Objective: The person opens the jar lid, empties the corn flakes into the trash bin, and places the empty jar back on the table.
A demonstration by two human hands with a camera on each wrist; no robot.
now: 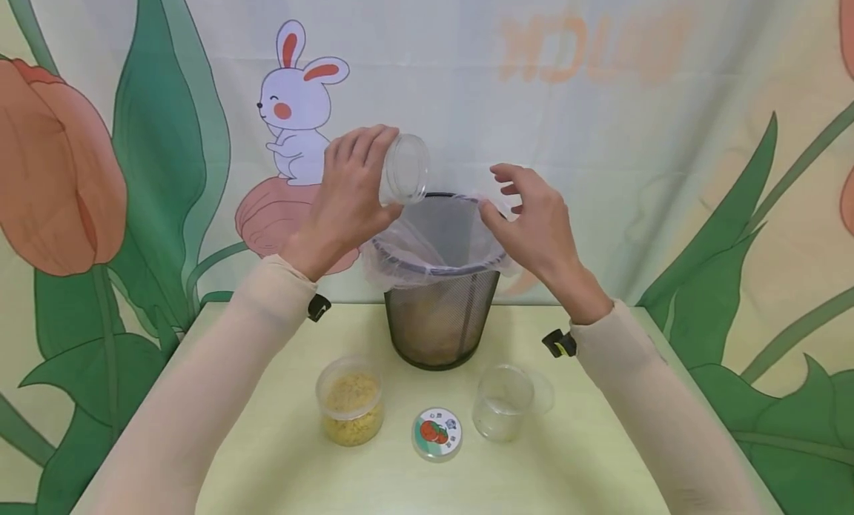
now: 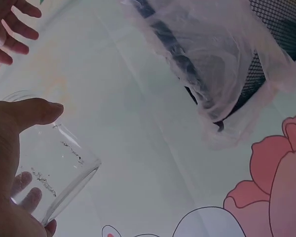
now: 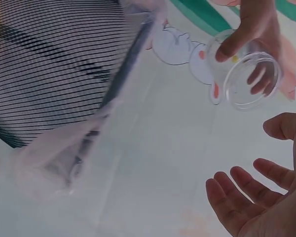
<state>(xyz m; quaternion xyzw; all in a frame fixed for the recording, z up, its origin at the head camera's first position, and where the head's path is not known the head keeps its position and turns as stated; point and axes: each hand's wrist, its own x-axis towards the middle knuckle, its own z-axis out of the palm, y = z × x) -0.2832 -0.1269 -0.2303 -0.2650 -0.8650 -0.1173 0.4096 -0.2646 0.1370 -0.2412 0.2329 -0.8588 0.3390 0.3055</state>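
My left hand [image 1: 353, 185] grips a clear plastic jar [image 1: 408, 168] tipped on its side, its mouth facing right, over the left rim of a bin. Dark specks show on the jar wall [image 2: 64, 158] in the left wrist view, and the right wrist view shows a small yellow bit in it. Across the bin, my right hand [image 1: 537, 222] is raised beside the right rim with fingers loosely spread and nothing held. The black mesh bin [image 1: 443, 315] is lined with a thin translucent bag [image 1: 394, 267] folded over its rim.
On the pale yellow table [image 1: 293, 470] stand a tub of yellow crumbly contents [image 1: 351, 411] at left and a clear cup [image 1: 502, 407] at right. Between them lies a round lid [image 1: 437, 433] with a tomato picture. A printed cloth [image 1: 454, 70] hangs behind the bin.
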